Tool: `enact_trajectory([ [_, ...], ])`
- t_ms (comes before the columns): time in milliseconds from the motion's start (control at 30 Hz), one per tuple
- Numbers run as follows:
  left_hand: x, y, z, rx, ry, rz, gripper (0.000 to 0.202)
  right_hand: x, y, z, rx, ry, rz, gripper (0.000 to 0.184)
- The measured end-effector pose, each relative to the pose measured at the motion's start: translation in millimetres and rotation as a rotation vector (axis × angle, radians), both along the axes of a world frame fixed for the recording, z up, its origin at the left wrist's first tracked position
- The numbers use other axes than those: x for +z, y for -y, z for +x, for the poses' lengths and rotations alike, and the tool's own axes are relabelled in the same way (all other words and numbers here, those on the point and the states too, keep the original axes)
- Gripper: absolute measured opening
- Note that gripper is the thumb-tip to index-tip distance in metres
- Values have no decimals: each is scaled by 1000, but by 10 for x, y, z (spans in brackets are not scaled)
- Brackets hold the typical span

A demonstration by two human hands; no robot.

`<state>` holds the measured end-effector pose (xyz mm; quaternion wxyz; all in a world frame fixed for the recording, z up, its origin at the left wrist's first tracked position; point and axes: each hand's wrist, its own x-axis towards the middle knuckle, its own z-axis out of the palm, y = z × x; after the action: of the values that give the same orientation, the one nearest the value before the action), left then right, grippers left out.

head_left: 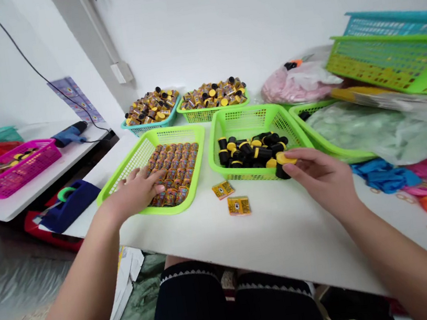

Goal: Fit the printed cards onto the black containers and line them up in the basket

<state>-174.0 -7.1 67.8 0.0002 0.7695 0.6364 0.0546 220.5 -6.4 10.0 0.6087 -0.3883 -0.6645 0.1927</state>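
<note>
My left hand [134,192] lies flat across the near rim of a lime-green plastic basket [119,168], its fingertips at a packed block of small labelled tubes [175,173]. It seems to hold nothing. My right hand [319,179] pinches a black tube with a yellow cap [282,166] at the front edge of a second lime-green basket [256,122]. That basket holds a loose heap of black tubes with yellow parts [252,150]. Between my hands, two small yellow labelled packets [223,190] [239,205] lie on the white table [271,231].
Behind stand a teal basket [141,129] and a green basket [201,115] of gold-and-black tubes. On the right are plastic bags [364,133], blue gloves [382,176] and stacked baskets [386,59]. A side table at left carries a magenta basket [12,172] and a blue tape dispenser [71,204].
</note>
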Motion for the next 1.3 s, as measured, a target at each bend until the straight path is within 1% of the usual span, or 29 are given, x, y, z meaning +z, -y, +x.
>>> enact_trajectory([
  [33,-19,102,181,1,11,143,42,3,1,0,-1,-4,-2,18],
  [67,-58,210,387,-77,40,247,42,3,1,1,-4,-8,-2,18],
  [100,-120,314,606,-233,96,297,39,1,2,1,-7,-12,0,17],
  [133,-205,405,825,-431,158,286,35,-5,2,1,-11,-14,4,17],
  [167,-308,477,1032,-601,166,199,35,-12,2,1,-11,-15,9,17],
  [200,-421,525,1216,-652,133,141,35,-21,3,0,-8,-14,16,16],
  [233,-534,550,1370,-661,79,115,35,-31,5,-2,-1,-10,22,16],
  [300,-720,547,1579,-611,-35,49,36,-50,10,-9,19,-1,28,16],
  [333,-780,534,1639,-586,-88,33,37,-58,14,-13,34,4,28,16],
  [400,-829,517,1697,-578,-187,19,42,-67,24,-23,64,12,30,17],
  [467,-809,526,1707,-610,-274,42,48,-65,38,-34,89,6,40,18],
  [533,-763,546,1690,-646,-288,37,52,-55,54,-42,99,-2,45,18],
  [567,-738,550,1673,-648,-247,9,52,-47,62,-44,97,-3,44,17],
  [633,-686,531,1627,-597,-82,-88,54,-30,76,-46,89,6,37,17],
  [700,-627,475,1580,-506,137,-191,57,-11,88,-43,84,6,36,16],
  [767,-553,396,1559,-443,370,-248,57,10,99,-42,74,-16,25,15],
  [800,-512,355,1567,-440,496,-267,57,18,104,-42,61,-40,7,15],
  [867,-433,276,1620,-475,747,-293,48,26,111,-44,24,-111,-44,19],
  [933,-388,204,1706,-487,935,-329,24,17,114,-49,15,-190,-90,27],
  [967,-388,171,1751,-464,993,-355,14,7,115,-52,27,-222,-109,31],
  [1033,-438,117,1823,-386,1065,-423,28,-14,121,-59,70,-265,-161,35],
  [1100,-537,85,1856,-328,1131,-495,38,-24,135,-73,124,-315,-238,36],
  [1200,-683,88,1839,-330,1224,-529,47,4,171,-116,207,-424,-338,28],
  [1300,-741,123,1802,-340,1293,-526,53,58,213,-171,257,-482,-400,23],
])
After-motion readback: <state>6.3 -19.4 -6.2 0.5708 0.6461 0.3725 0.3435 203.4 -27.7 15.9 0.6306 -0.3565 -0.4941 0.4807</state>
